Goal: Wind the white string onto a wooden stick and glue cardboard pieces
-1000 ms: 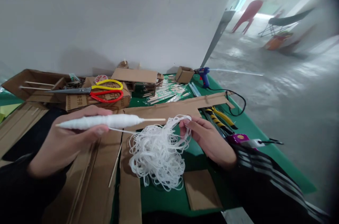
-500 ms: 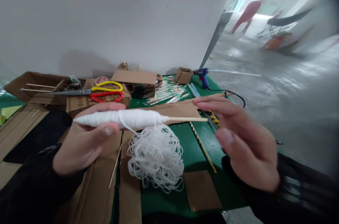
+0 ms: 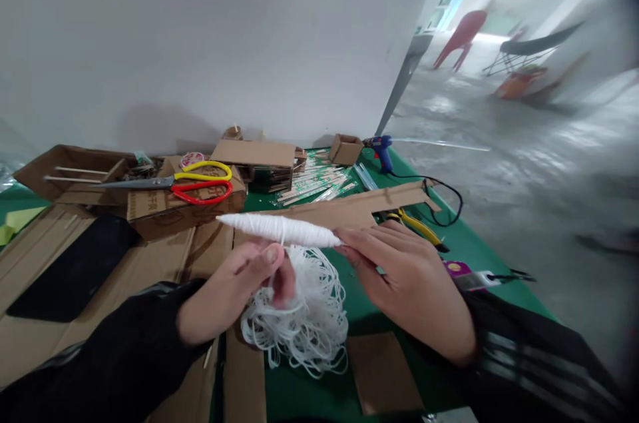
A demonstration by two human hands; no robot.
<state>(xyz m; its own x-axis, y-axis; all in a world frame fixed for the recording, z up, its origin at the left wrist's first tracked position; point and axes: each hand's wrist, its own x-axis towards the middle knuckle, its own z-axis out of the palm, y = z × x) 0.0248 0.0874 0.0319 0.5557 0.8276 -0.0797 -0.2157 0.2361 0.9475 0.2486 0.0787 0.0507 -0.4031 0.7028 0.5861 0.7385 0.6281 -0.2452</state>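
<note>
A stick wound thick with white string (image 3: 277, 229) lies level above the table between my two hands. My right hand (image 3: 407, 283) pinches its right end, where the bare stick is hidden by the fingers. My left hand (image 3: 238, 290) is closed, thumb and fingers pinched on the white string just under the spool. Below both hands a loose tangle of white string (image 3: 298, 320) lies on the green table (image 3: 309, 386).
Cardboard strips (image 3: 344, 208) and sheets cover the table. Red-and-yellow scissors (image 3: 192, 183) rest on a cardboard box at the back left. A blue glue gun (image 3: 383, 149), yellow-handled pliers (image 3: 417, 226) and a purple tool (image 3: 466, 274) lie to the right. A black slab (image 3: 70, 274) lies left.
My right hand came down and took the stick's right end. My left hand let go of the spool's body and moved right beneath it onto the string. The spool shifted right.
</note>
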